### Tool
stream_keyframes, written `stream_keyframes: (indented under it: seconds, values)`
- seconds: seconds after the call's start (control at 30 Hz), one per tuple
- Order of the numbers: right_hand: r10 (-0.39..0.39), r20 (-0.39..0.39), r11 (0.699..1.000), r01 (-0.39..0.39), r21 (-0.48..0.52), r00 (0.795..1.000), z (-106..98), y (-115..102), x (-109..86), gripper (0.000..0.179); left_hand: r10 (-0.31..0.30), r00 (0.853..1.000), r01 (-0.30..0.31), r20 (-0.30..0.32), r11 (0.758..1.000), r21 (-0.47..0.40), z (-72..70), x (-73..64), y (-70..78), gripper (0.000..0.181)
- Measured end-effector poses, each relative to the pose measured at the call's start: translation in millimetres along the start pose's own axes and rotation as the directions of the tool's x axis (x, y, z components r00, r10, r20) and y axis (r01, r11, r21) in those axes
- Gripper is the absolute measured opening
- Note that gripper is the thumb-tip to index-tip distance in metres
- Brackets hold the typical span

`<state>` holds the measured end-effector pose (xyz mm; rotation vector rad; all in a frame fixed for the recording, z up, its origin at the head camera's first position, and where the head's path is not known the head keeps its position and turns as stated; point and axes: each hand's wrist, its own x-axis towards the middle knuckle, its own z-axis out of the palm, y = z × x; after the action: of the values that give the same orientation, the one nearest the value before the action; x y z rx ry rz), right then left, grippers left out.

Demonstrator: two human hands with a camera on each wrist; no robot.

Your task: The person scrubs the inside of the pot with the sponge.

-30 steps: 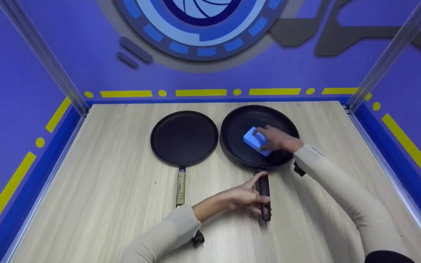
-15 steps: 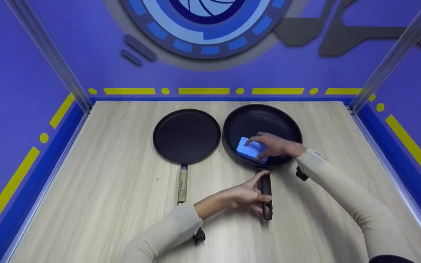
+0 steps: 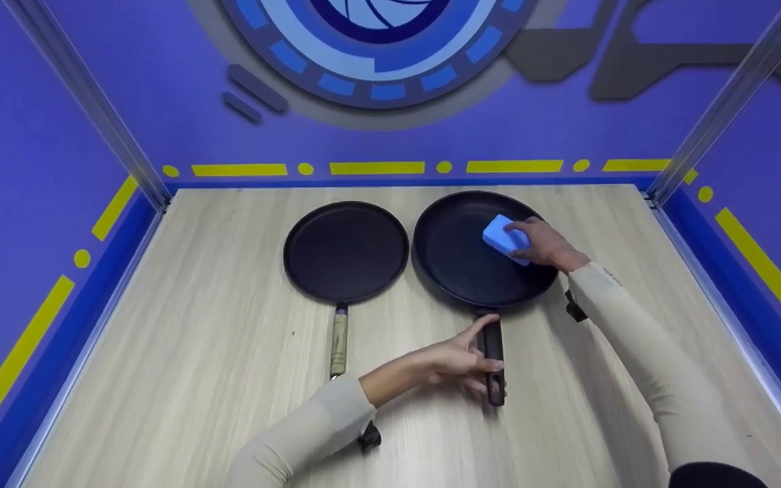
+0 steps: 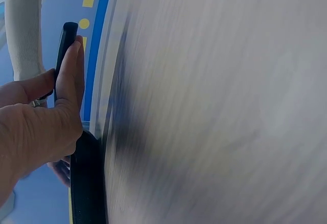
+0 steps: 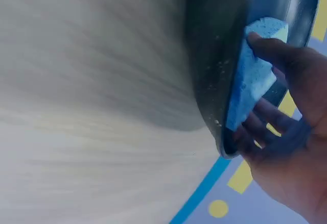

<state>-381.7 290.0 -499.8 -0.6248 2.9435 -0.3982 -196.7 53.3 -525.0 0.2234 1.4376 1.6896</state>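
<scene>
A deep black frying pan (image 3: 458,264) stands on the right, its black handle (image 3: 493,342) toward the person. The left hand (image 3: 455,360) grips that handle from its left side; in the left wrist view thumb and fingers lie along the handle (image 4: 66,40). Inside the pan, the right hand (image 3: 543,242) holds a light blue sponge (image 3: 502,236) against the right part of the cooking surface. Close up in the right wrist view, thumb and fingers pinch the sponge (image 5: 253,76) near the pan wall (image 5: 209,66).
Just left of the frying pan lies a flat black pan (image 3: 346,251) with a wood-look handle (image 3: 339,342). Both are on a light wooden table (image 3: 214,325). Blue-purple panels (image 3: 377,146) enclose the back and sides.
The right hand moves the sponge down to the pan's lower left, then up and right to its right part. The left hand keeps its grip on the handle.
</scene>
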Motion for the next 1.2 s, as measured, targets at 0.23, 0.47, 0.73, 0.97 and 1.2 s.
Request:
stream_keyframes:
  seconds: [0.23,0.47,0.73,0.97,1.2]
  values:
    - [0.103,0.151,0.991,-0.089,-0.099,0.983,-3,-29,-9.4,0.062,0.007,1.0,-0.008,0.006,1.0,0.013,-0.3,0.1,-0.5,0.083]
    - [0.075,0.252,0.989,-0.041,-0.14,0.965,4,-63,-21.7,0.064,0.009,1.0,-0.01,0.013,1.0,0.018,-1.6,-0.5,0.1,0.083]
    - [-0.062,0.193,0.995,0.077,-0.07,0.979,19,-90,-17.6,0.058,0.01,1.0,-0.01,0.01,1.0,-0.017,-0.1,1.6,-0.6,0.082]
    - [-0.129,0.105,0.989,0.136,-0.066,0.986,32,-102,-5.3,0.059,-0.007,1.0,0.007,-0.001,1.0,-0.024,2.1,2.3,0.2,0.085]
    - [-0.17,0.169,0.985,0.174,-0.009,0.971,25,-98,-3.3,0.061,-0.007,1.0,0.007,-0.002,1.0,-0.023,0.1,1.8,0.8,0.085]
